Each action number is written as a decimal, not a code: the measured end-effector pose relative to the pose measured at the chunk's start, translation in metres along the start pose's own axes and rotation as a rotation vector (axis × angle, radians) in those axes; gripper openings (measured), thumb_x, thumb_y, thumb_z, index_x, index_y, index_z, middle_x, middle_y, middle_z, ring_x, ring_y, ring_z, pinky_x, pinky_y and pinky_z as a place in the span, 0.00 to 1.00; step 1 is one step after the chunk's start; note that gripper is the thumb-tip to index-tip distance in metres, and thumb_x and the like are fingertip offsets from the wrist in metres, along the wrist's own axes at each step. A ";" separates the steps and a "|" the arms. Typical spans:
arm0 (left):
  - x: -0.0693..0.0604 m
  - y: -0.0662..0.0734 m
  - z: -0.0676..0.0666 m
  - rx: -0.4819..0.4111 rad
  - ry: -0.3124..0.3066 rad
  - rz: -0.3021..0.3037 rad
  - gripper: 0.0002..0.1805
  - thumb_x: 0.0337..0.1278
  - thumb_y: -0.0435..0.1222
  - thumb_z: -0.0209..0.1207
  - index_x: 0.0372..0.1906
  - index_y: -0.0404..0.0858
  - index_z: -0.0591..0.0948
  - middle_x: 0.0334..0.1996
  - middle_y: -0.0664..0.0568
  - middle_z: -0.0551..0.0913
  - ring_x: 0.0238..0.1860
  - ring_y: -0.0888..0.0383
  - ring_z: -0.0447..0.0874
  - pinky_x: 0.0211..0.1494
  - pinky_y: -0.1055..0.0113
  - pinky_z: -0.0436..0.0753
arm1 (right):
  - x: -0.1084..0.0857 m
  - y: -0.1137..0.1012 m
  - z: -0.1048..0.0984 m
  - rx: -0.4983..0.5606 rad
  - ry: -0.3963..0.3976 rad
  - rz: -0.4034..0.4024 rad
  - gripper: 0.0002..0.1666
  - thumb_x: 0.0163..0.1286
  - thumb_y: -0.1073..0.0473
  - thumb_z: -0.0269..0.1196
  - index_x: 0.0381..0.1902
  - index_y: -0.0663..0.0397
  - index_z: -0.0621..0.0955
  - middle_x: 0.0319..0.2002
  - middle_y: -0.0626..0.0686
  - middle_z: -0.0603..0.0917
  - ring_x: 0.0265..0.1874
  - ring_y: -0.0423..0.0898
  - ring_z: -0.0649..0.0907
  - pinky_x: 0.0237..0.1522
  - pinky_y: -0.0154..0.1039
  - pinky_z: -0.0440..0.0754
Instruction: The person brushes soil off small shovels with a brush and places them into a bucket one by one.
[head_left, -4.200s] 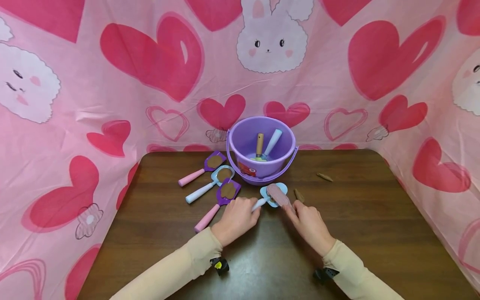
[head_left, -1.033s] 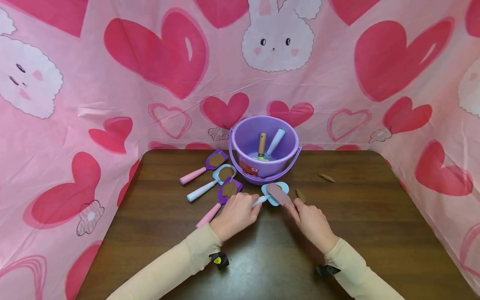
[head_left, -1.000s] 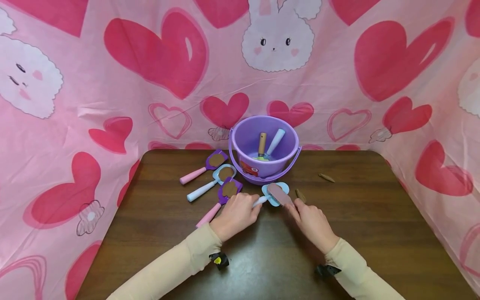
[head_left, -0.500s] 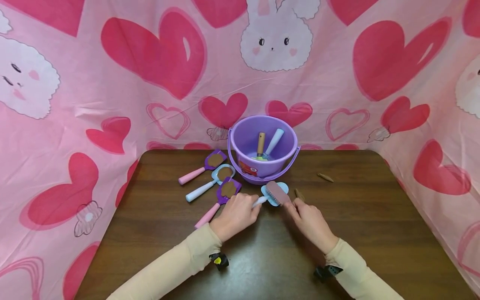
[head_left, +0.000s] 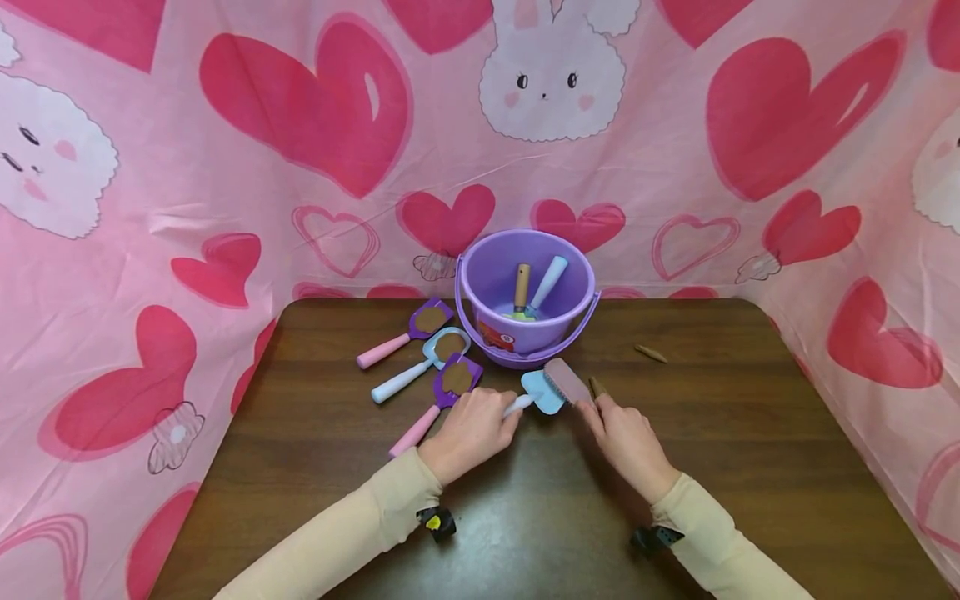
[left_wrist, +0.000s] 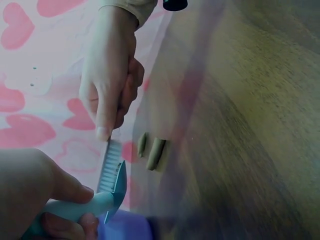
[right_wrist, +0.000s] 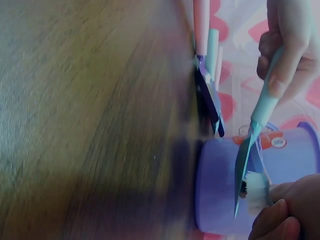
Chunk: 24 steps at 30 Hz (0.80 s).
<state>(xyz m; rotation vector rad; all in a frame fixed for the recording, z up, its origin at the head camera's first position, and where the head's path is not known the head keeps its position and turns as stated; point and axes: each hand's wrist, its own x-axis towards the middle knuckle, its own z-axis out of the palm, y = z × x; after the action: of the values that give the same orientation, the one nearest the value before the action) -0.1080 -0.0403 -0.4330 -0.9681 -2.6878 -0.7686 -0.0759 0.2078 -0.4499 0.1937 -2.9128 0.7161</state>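
Note:
In the head view my left hand point(head_left: 468, 433) grips the white handle of a toy shovel point(head_left: 537, 388) with a light blue blade, held in front of the bucket. The left wrist view shows the thumb along that handle. My right hand point(head_left: 630, 437) holds a pinkish scrub brush point(head_left: 567, 382), its bristles point(left_wrist: 111, 162) against the right part of the blade. A dark bit shows between bristles and blade in the right wrist view. To the left lie two purple shovels point(head_left: 473, 367) with pink handles and a light blue one point(head_left: 432, 350), each with a brown patch.
Behind the hands stands a purple bucket point(head_left: 472, 292) holding a tan-handled tool point(head_left: 521, 287) and a light blue handle point(head_left: 548, 282). Two brown rolled pieces lie on the dark wooden table point(head_left: 735, 467): one point(head_left: 650, 353) farther right, one point(head_left: 596, 387) beside my right fingers.
The brush has shifted right across the shovel's blade, from over its middle to its right edge. Brown seen on the blade earlier is not visible in the head view now. My left hand stays nearly still.

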 end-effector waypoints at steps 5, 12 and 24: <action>-0.001 -0.003 0.000 -0.003 -0.012 -0.023 0.18 0.64 0.35 0.67 0.21 0.43 0.72 0.16 0.58 0.64 0.18 0.59 0.69 0.20 0.64 0.70 | 0.001 0.000 0.000 0.030 -0.011 -0.012 0.17 0.78 0.53 0.62 0.30 0.55 0.74 0.17 0.45 0.66 0.16 0.42 0.68 0.19 0.39 0.66; 0.000 -0.001 -0.003 -0.005 -0.013 -0.025 0.18 0.65 0.35 0.66 0.21 0.43 0.72 0.16 0.59 0.63 0.18 0.59 0.68 0.21 0.64 0.69 | 0.000 -0.005 0.004 0.017 -0.040 -0.096 0.20 0.78 0.52 0.63 0.26 0.50 0.71 0.15 0.44 0.64 0.15 0.42 0.68 0.19 0.39 0.65; -0.003 0.000 -0.001 -0.025 -0.021 -0.015 0.18 0.66 0.34 0.66 0.22 0.43 0.72 0.16 0.58 0.65 0.18 0.60 0.68 0.21 0.65 0.69 | -0.001 0.004 -0.003 0.032 -0.023 -0.024 0.15 0.78 0.53 0.63 0.32 0.54 0.75 0.18 0.46 0.68 0.16 0.42 0.69 0.19 0.38 0.67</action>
<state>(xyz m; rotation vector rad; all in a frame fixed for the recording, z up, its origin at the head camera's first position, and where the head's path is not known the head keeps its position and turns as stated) -0.1056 -0.0425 -0.4327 -0.9684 -2.7129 -0.8017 -0.0752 0.2130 -0.4494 0.2420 -2.9167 0.7623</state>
